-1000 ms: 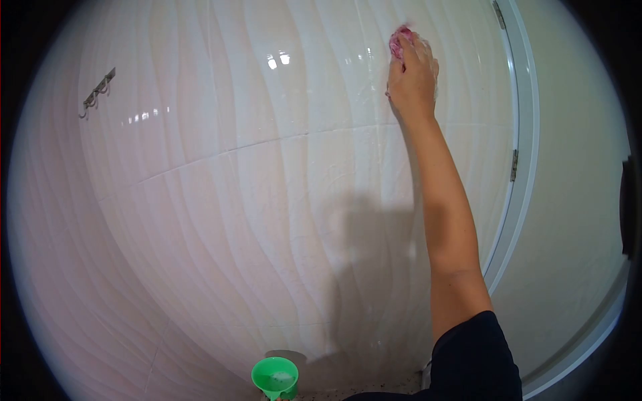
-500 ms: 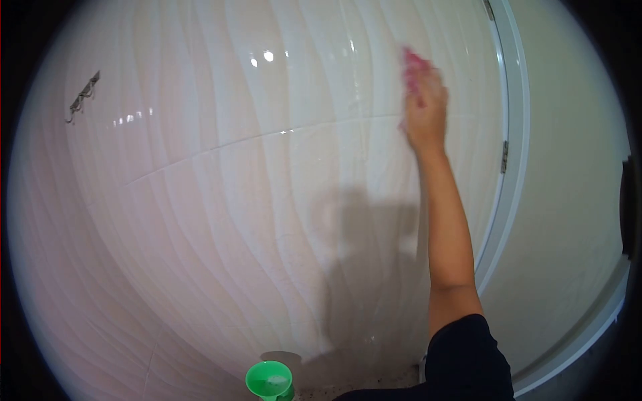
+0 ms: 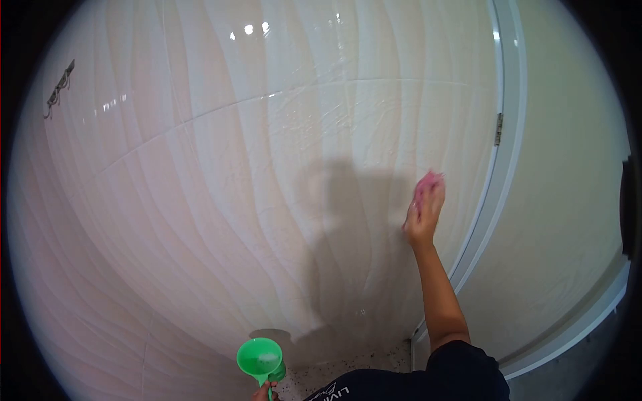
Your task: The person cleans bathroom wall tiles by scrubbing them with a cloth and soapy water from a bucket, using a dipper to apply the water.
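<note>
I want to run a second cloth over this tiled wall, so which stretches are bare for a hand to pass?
The tiled wall is bare from the hook rack at upper left across to the right hand, which presses a pink cloth near the door frame. Tighter spots: that right edge, and low down by the green scoop in the left hand.

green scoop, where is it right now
In the head view the green scoop sits at the bottom centre, low against the tiled wall, its handle gripped by the left hand at the frame's lower edge.
</note>
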A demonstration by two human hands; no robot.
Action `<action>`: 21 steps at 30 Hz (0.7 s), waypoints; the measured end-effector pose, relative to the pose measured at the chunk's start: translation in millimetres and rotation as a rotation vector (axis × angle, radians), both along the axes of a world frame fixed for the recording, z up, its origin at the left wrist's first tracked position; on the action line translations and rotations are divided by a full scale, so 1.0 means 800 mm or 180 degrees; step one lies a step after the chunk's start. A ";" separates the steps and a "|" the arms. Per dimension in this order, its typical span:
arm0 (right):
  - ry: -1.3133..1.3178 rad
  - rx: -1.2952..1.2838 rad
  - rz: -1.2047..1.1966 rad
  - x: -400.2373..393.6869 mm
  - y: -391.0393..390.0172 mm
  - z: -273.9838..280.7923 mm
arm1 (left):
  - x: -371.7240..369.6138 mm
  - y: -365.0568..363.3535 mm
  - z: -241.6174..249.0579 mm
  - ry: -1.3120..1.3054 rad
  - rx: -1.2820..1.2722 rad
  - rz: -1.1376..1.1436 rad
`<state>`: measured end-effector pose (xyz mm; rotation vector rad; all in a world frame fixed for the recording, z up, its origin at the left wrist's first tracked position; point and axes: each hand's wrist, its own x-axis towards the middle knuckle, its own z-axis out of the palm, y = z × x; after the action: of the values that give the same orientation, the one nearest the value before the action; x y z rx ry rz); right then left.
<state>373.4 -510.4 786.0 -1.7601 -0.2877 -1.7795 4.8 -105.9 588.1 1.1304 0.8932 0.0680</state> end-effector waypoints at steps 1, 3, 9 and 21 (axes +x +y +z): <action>0.0082 -0.0885 0.0106 -0.003 -0.003 -0.015 | 0.001 -0.001 0.005 0.0165 0.0109 -0.0105; -0.0187 -0.0416 0.0271 0.009 -0.021 -0.022 | -0.004 0.006 0.005 0.0168 -0.0006 -0.0204; 0.0051 0.2006 0.0838 0.016 0.006 -0.018 | -0.005 -0.013 0.034 -0.0058 0.0191 -0.0407; 0.3458 -0.0835 0.5032 -0.154 0.334 -0.128 | -0.009 -0.024 0.067 -0.0460 -0.0264 -0.0490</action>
<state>250.4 -243.5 683.8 -1.5032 -1.0252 0.3342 -2.5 -125.1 642.0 1.0989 0.6730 -0.0137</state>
